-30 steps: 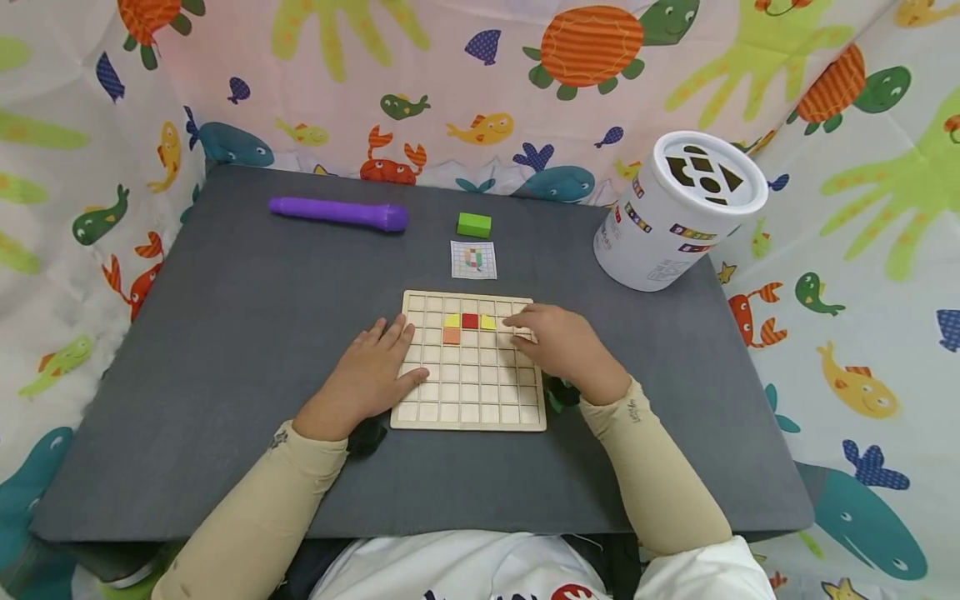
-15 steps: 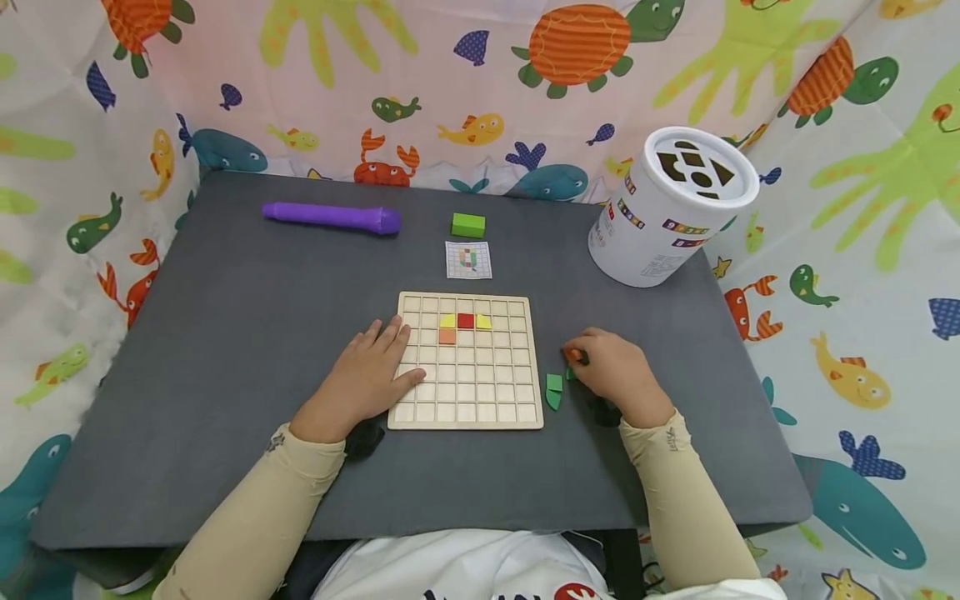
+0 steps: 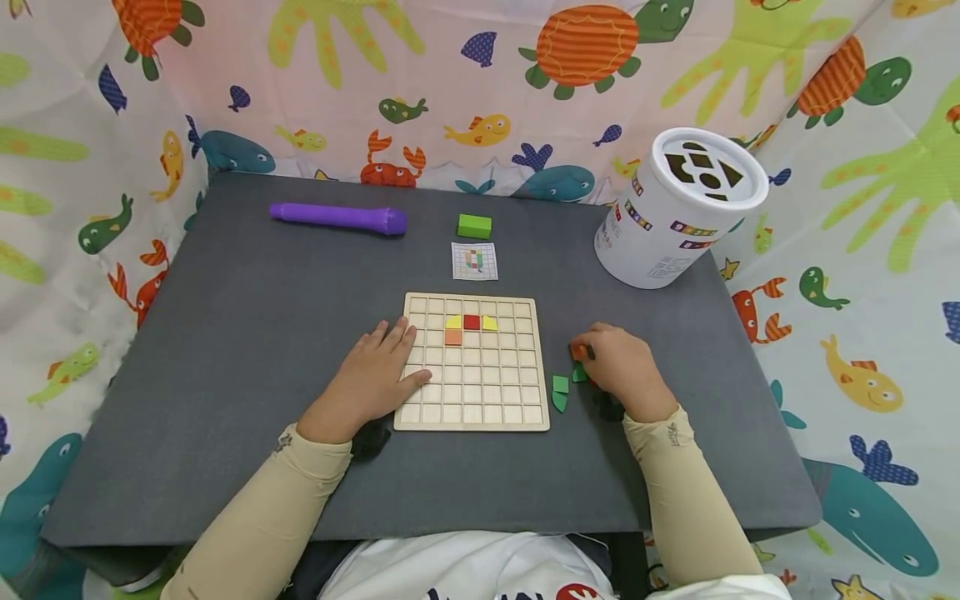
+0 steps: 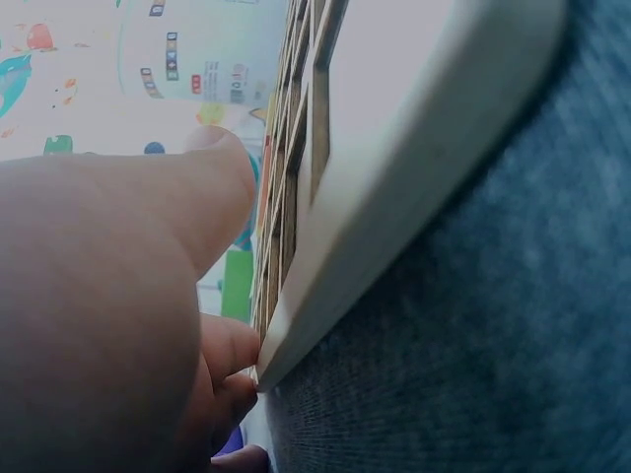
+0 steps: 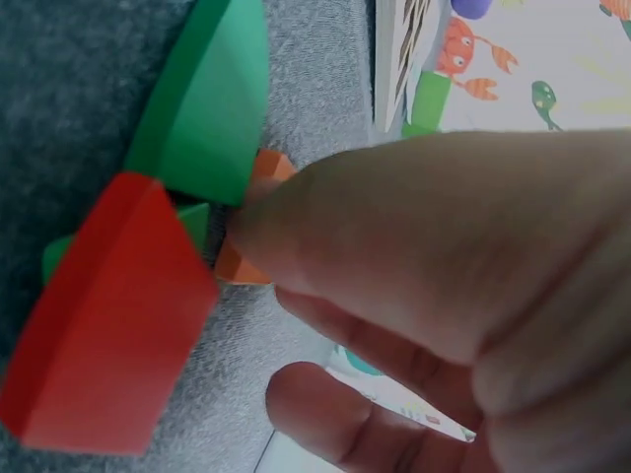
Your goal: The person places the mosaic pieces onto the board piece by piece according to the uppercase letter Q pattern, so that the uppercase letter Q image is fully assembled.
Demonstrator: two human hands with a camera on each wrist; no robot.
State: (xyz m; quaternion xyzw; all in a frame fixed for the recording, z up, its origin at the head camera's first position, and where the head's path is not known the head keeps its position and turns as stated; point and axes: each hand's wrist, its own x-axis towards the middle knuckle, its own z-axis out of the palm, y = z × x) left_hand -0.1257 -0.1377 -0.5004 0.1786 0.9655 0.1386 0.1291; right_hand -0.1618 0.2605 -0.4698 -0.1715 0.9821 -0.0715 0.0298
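My left hand [image 3: 365,377] lies with straight fingers on the left edge of a wooden grid board [image 3: 480,393], thumb over the cells. On the board sit a red square tile [image 3: 472,322] between two yellow pieces, and an orange tile [image 3: 453,337] below the left one. Right of the board, my right hand [image 3: 624,368] pinches a small orange block [image 5: 245,264] at the table. Close to its thumb, the right wrist view shows a green block with a curved side [image 5: 212,108] and a red block [image 5: 118,325]. The orange block is partly hidden by the thumb.
Behind the board lie a printed pattern card [image 3: 474,262] and a green block [image 3: 474,226]. A purple stick [image 3: 337,217] is at the back left. At the back right stands a white tub [image 3: 667,225] with shaped holes in its lid. Green pieces [image 3: 560,393] lie beside the board.
My right hand has left the board's upper right side and moved right and toward me, to the loose blocks, where it takes an orange one. The left hand stays on the board.
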